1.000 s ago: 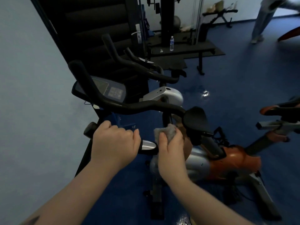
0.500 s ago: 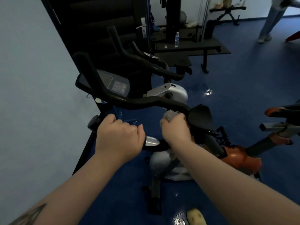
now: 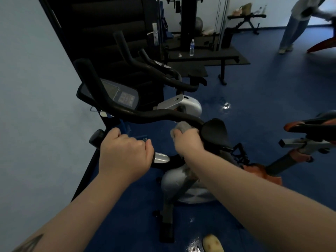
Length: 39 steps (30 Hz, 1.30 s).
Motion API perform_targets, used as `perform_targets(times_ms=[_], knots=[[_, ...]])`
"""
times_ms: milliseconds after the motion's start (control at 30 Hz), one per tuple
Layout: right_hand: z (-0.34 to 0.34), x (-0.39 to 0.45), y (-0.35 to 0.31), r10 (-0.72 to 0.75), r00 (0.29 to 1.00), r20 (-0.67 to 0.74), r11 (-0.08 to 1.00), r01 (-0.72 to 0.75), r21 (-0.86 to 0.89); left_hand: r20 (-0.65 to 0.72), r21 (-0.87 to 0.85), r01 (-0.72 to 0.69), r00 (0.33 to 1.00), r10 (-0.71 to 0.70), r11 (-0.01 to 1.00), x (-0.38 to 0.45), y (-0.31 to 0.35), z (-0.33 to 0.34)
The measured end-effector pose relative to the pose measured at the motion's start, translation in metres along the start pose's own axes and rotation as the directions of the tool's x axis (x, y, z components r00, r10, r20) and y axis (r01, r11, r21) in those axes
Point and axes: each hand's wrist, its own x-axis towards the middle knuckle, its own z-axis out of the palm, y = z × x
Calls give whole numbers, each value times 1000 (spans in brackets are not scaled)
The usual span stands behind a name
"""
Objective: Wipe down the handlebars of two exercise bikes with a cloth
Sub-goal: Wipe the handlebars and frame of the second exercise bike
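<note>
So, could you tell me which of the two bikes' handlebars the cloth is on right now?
The near bike's handlebar, in front of the console: the right hand presses the grey cloth against it. The far bike's handlebar is untouched.

Both forearms are bare, with no sleeves, watch or rings in view. The left forearm [image 3: 76, 213] carries a dark tattoo [image 3: 29, 242] near the elbow, cut off by the frame's edge. The left hand [image 3: 125, 153] and right hand [image 3: 189, 142] wear no gloves. The nails are short.
</note>
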Motion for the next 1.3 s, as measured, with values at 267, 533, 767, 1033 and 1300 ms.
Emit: perform_targets(times_ms=[267, 533, 767, 1033, 1300], knots=[[1, 10, 4, -1, 1000, -29, 993, 4, 121, -12, 12, 14, 1000, -14, 1000, 5, 1, 4], [20, -43, 27, 282, 959, -6, 852, -247, 461, 11, 47, 61, 998, -62, 997, 2, 2, -3], [10, -87, 41, 98, 983, 153, 881, -158, 446, 7, -104, 199, 980, -199, 975, -20, 18, -8], [-24, -95, 124, 101, 972, 214, 943, -162, 292, 266, -454, 406, 911, -315, 793, -55, 75, -15], [-81, -85, 206, 122, 981, 150, 987, -137, 90, 579, -640, 483, 814, -38, 597, -95, 173, -11]])
